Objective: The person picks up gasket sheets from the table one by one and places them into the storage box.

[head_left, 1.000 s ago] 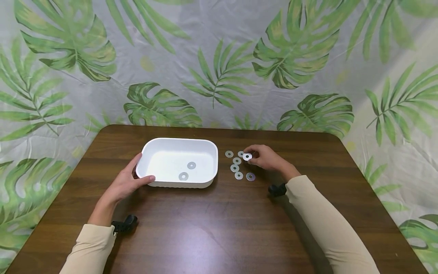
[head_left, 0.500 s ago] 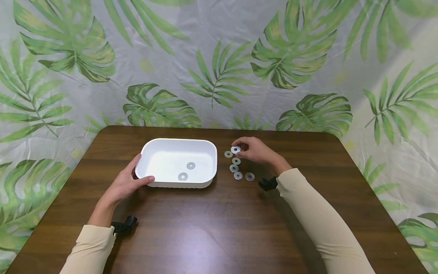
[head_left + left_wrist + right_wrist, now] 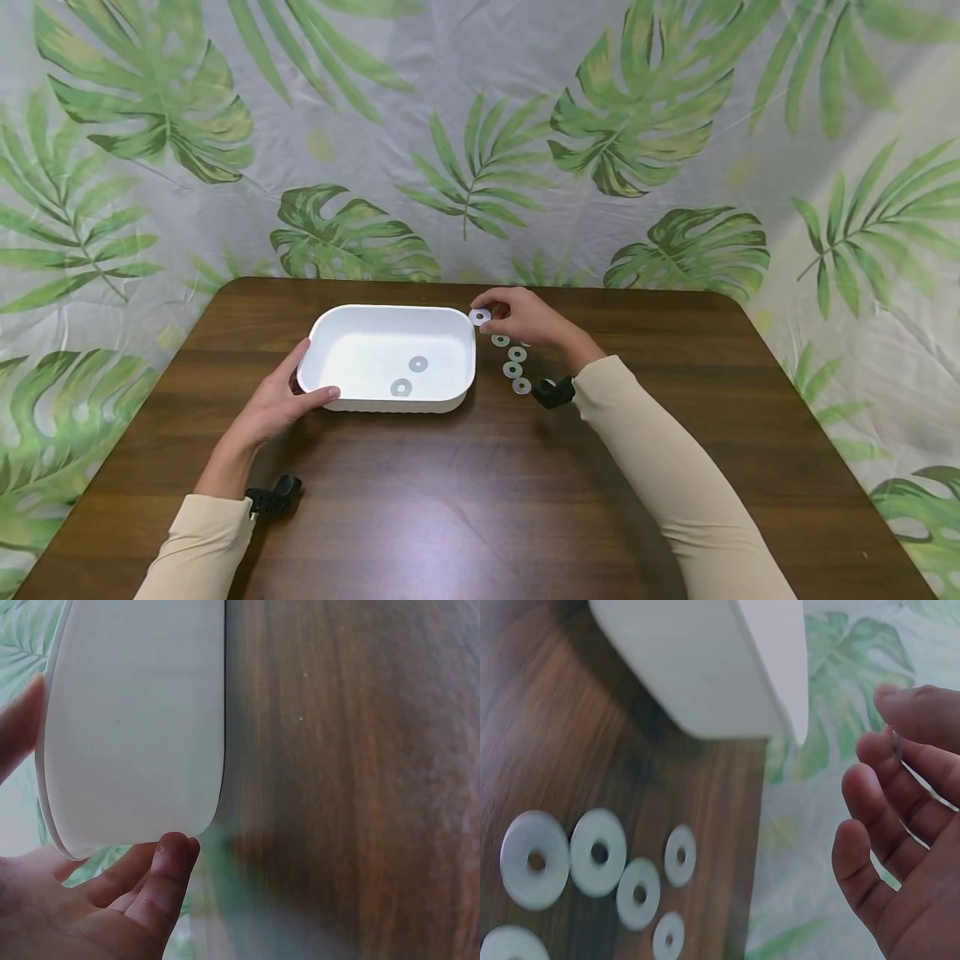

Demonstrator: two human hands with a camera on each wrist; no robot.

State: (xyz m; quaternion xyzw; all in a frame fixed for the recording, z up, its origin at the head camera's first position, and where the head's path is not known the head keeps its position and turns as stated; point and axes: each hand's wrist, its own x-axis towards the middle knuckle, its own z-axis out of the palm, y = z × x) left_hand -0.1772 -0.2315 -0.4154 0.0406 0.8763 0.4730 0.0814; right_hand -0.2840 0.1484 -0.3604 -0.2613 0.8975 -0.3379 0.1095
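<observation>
A: Where is the held washer (image 3: 473,317)?
B: Centre of the head view, by the upper-right corner of the white tray (image 3: 393,406), pinched in the right hand (image 3: 527,317).
A: The left hand (image 3: 273,404)?
B: Centre-left, gripping the tray's left end.

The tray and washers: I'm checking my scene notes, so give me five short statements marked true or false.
1. The left hand grips the tray. True.
2. Four washers lie in the tray. False: two washers do.
3. The right hand pinches a washer. True.
4. The tray is upside down. False: its open side faces up.
5. The table bears no loose washers. False: several washers lie right of the tray.
</observation>
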